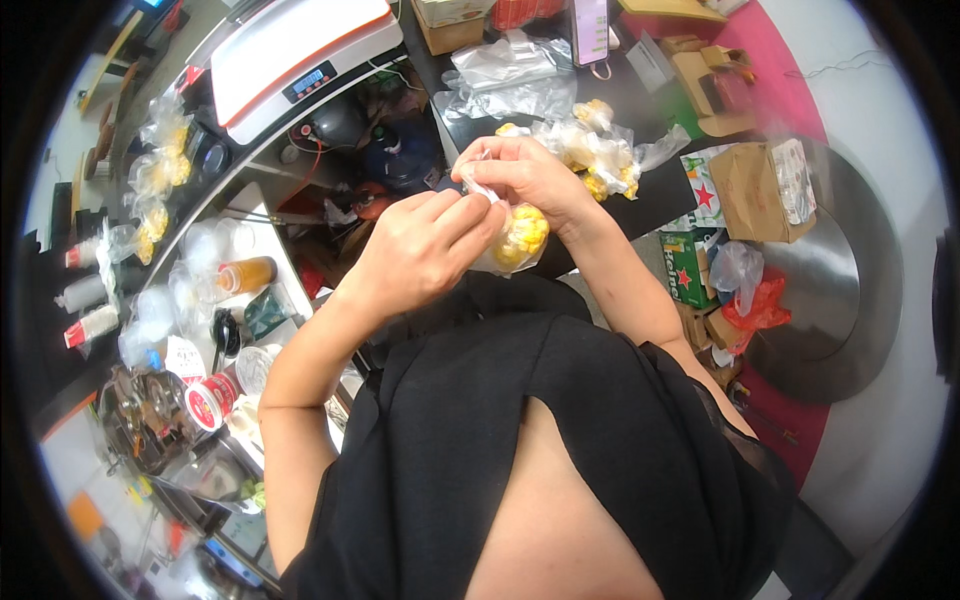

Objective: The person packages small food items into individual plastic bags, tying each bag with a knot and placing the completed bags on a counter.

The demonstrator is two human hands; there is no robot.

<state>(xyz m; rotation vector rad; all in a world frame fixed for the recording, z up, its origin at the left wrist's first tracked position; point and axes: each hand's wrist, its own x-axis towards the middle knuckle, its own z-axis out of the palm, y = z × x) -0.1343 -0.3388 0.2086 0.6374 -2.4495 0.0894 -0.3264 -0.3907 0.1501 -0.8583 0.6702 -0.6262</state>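
Both my hands are at the neck of a small clear plastic bag (523,234) of yellow pieces that look like corn kernels. My left hand (427,244) pinches the bag's gathered neck from the left. The thumb and fingers of my right hand (517,169) grip the twisted top end just above it. The filled part of the bag hangs below my fingers, in front of my black clothing. Beyond my right hand, several similar tied bags (592,150) lie heaped on a dark table (656,184). My fingers partly hide the bag's neck.
Flat clear bags (517,71) and a lit phone (590,30) are at the table's back. A white digital scale (300,60) stands upper left. More filled bags (154,180) line the left counter, near a sauce bottle (247,276). Cardboard boxes (750,191) are at right.
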